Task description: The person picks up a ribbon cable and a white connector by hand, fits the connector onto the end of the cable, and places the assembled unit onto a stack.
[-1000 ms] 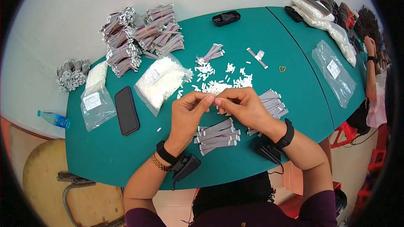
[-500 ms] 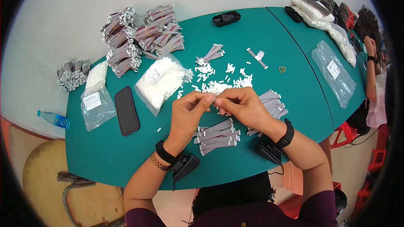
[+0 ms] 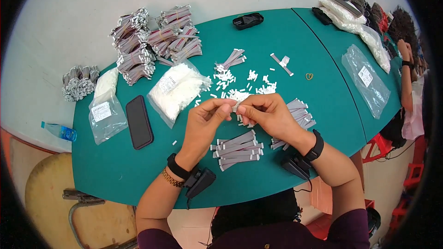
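Note:
My left hand (image 3: 203, 122) and my right hand (image 3: 273, 117) meet over the middle of the table, thumbs and forefingers pinched. Whatever they hold is small and mostly hidden by the fingertips. Right behind the fingers spreads a loose pile of small white plastic pieces (image 3: 267, 87). Below the hands lies a stack of short grey flat ribbon cables (image 3: 237, 151) with white ends. A second bunch of ribbon cables (image 3: 301, 114) is partly covered by my right hand and wrist. Farther back, a few ribbon cables (image 3: 232, 60) lie beside the pile.
Bundled ribbon cables (image 3: 134, 57) are heaped at the back left. Near them lie a bag of white pieces (image 3: 177, 87), another clear bag (image 3: 108, 110) and a phone (image 3: 139, 122). A black case (image 3: 248, 20) sits at the back. Another person's hand (image 3: 405, 50) works at the far right.
My left hand has shifted slightly to the left, and its fingertips sit a little farther from those of my right hand. The things on the table look unchanged.

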The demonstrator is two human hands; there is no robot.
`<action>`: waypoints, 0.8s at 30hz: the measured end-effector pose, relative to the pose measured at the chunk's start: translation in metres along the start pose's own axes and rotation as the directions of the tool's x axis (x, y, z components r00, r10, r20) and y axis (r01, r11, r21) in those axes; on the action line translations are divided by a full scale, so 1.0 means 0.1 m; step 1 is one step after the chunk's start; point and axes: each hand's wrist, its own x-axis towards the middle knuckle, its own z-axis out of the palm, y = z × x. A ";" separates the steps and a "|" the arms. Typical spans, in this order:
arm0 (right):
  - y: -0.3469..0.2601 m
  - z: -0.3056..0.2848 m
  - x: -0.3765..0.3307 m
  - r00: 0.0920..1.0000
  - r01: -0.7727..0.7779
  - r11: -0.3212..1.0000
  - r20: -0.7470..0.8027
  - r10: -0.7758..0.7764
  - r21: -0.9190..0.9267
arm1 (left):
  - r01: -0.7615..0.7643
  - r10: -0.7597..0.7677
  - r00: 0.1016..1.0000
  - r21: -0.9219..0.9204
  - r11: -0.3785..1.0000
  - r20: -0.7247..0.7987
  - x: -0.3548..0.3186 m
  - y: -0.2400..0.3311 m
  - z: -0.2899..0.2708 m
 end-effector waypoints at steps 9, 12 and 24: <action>0.03 0.04 -0.02 0.995 0.085 0.991 -0.035 -0.089 -0.100 | 0.011 -0.010 0.999 0.013 1.000 -0.044 -0.02 -0.03 0.04; 0.04 0.05 -0.03 0.994 0.096 0.986 -0.032 -0.102 -0.139 | -0.021 0.024 0.998 0.040 0.999 -0.060 -0.03 -0.03 0.04; 0.02 0.07 -0.03 0.989 0.125 0.984 -0.065 -0.134 -0.127 | -0.022 0.022 0.999 -0.006 1.000 -0.044 -0.03 -0.01 0.06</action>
